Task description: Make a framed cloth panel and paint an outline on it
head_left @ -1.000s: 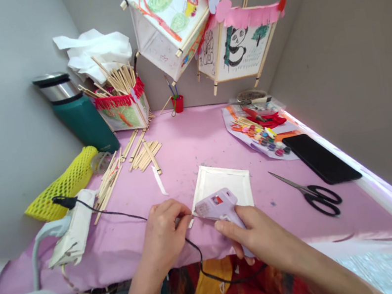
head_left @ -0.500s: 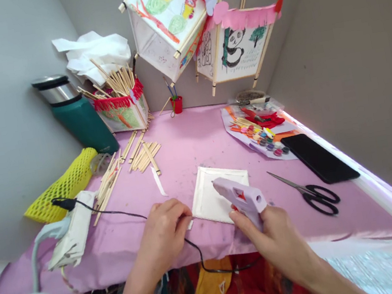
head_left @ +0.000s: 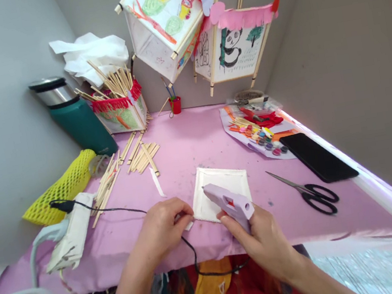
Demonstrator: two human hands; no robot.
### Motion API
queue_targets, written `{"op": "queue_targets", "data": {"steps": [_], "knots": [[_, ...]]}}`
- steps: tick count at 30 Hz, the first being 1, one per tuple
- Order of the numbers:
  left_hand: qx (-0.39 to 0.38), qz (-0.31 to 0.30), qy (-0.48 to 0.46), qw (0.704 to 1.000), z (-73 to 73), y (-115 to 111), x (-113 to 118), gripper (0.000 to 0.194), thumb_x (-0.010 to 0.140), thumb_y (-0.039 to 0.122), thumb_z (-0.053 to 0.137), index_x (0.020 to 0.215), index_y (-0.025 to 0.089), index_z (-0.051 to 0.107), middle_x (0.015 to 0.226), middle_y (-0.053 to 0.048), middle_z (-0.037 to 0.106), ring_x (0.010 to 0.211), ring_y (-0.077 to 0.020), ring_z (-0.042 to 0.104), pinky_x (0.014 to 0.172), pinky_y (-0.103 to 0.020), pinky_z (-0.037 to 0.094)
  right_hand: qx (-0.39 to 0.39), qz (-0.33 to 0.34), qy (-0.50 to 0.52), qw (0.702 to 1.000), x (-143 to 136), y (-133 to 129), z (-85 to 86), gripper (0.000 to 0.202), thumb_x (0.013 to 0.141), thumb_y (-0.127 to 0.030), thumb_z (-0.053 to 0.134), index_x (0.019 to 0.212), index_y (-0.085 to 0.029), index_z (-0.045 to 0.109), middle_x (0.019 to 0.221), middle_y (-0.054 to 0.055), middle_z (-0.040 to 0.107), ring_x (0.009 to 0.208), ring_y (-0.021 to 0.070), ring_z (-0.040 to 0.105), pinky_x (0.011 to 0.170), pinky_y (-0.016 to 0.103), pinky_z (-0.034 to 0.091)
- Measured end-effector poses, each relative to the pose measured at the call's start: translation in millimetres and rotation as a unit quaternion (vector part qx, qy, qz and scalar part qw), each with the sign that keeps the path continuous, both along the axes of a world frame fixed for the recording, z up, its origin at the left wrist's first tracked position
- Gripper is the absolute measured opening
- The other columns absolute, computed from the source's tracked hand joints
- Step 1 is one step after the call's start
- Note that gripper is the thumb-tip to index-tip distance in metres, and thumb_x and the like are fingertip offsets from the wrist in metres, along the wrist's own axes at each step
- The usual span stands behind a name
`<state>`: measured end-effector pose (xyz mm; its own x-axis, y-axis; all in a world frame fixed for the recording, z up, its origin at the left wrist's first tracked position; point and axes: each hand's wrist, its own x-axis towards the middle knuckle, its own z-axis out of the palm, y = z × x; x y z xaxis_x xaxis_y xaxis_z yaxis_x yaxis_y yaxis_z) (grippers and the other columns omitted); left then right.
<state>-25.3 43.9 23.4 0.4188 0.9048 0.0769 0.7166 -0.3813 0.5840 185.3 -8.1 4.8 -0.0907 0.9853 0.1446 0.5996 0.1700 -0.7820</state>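
Glue gun (head_left: 238,204): right hand (head_left: 262,230) is covering much of the grip. White square panel (head_left: 219,177): gun and hand are hiding its lower right corner. Black cord (head_left: 123,209): left hand (head_left: 163,225) is concealing a middle stretch. Upper lantern (head_left: 165,15): top edge is cutting off its upper part. Panda lantern (head_left: 245,52): lower marks are showing too small to read.

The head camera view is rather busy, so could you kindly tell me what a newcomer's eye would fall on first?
Probably the two decorated paper boxes at the top, above the pink cloth: a tilted box with a caterpillar drawing and, right of it, a pink-fringed panda box. Next comes the lavender glue gun, held in the right hand over a white square panel at the near edge.
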Motion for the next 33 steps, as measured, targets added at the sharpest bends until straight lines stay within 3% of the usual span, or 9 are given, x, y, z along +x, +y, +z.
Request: {"op": "queue_targets", "data": {"steps": [8,15,20,26,30,33], "knots": [[-0.106,0.023,0.023,0.994,7.7,21.4,5.3,0.004,0.065,0.020,0.056,0.068,0.020,0.058,0.059,0.004,0.059,0.055,-0.0114,0.052,0.049,-0.021,0.032,0.011,0.002,-0.002,1.000,1.3,-0.4,-1.3,0.026,0.090,-0.040,0.047,0.095,-0.019,0.061,0.089,0.007,0.064,0.082,0.0200,0.060,0.076,0.030,0.045],[-0.190,-0.033,0.074,0.979,17.8,45.9,10.4,0.007,0.057,0.021,0.060,0.062,0.019,0.056,0.055,0.005,0.057,0.052,-0.0111,0.050,0.046,-0.020,0.030,0.012,0.007,0.007,1.000,1.4,-0.1,-0.1,0.027,0.090,-0.040,0.047,0.098,-0.018,0.060,0.090,0.007,0.063,0.084,0.0200,0.060,0.077,0.029,0.044],[-0.200,-0.030,0.058,0.978,14.8,49.3,7.4,0.012,0.067,0.031,0.058,0.069,0.019,0.060,0.057,0.003,0.060,0.052,-0.0117,0.053,0.047,-0.021,0.034,0.001,0.002,0.010,1.000,1.3,0.7,2.1,0.027,0.090,-0.040,0.047,0.096,-0.017,0.060,0.088,0.007,0.063,0.082,0.0198,0.060,0.075,0.028,0.044],[-0.120,0.038,-0.070,0.990,6.8,26.6,-1.4,0.020,0.080,0.034,0.048,0.079,0.019,0.061,0.067,0.001,0.062,0.061,-0.0122,0.055,0.056,-0.022,0.040,-0.024,-0.001,0.042,0.999,4.5,2.0,3.0,0.029,0.089,-0.042,0.049,0.093,-0.017,0.063,0.086,0.006,0.066,0.081,0.0203,0.061,0.074,0.029,0.046],[-0.074,0.065,-0.044,0.994,5.7,6.3,-8.6,0.013,0.079,0.027,0.052,0.082,0.020,0.062,0.077,0.000,0.066,0.069,-0.0141,0.058,0.064,-0.025,0.043,-0.026,-0.003,0.120,0.992,6.3,0.7,1.1,0.029,0.088,-0.042,0.050,0.100,-0.018,0.064,0.097,0.007,0.068,0.092,0.0221,0.063,0.082,0.032,0.047],[0.051,0.111,0.006,0.993,5.4,-4.9,-13.1,0.016,0.078,0.018,0.049,0.086,0.020,0.063,0.089,-0.003,0.064,0.083,-0.0181,0.058,0.076,-0.030,0.043,-0.012,-0.022,0.172,0.985,5.4,-2.2,3.1,0.031,0.088,-0.041,0.052,0.106,-0.019,0.062,0.104,0.006,0.068,0.099,0.0219,0.061,0.087,0.032,0.046]]}}
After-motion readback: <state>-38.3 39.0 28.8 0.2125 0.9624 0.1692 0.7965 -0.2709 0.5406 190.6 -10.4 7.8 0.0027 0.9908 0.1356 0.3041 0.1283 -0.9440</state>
